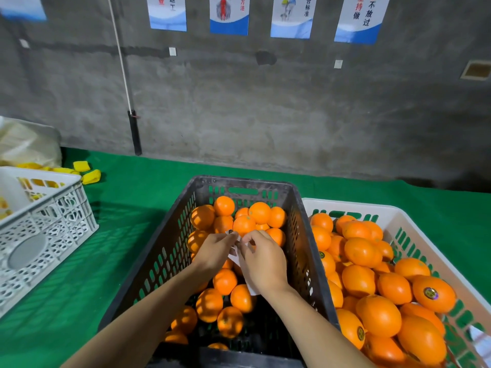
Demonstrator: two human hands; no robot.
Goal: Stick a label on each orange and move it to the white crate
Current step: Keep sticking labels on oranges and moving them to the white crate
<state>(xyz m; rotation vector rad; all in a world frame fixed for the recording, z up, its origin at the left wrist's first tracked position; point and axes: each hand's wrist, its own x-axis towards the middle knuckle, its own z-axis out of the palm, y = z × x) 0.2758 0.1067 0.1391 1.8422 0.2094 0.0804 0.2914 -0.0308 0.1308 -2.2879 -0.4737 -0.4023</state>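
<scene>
A black crate point(172, 251) in the middle holds several unlabelled oranges point(224, 281). To its right a white crate point(414, 235) is full of oranges, some bearing round labels point(430, 293). Both my hands hover over the black crate. My left hand point(215, 251) pinches the top of a white label sheet point(236, 257). My right hand point(261, 258) pinches the same sheet from the right, its fingertips at the sheet's upper edge. The sheet's lower end pokes out under my right wrist. Neither hand holds an orange.
A white lattice crate point(53, 224) stands at the left on the green table cover point(127, 235), with yellow pieces point(90, 176) and a plastic bag point(26, 142) behind it. A grey concrete wall with posters runs along the table's far edge.
</scene>
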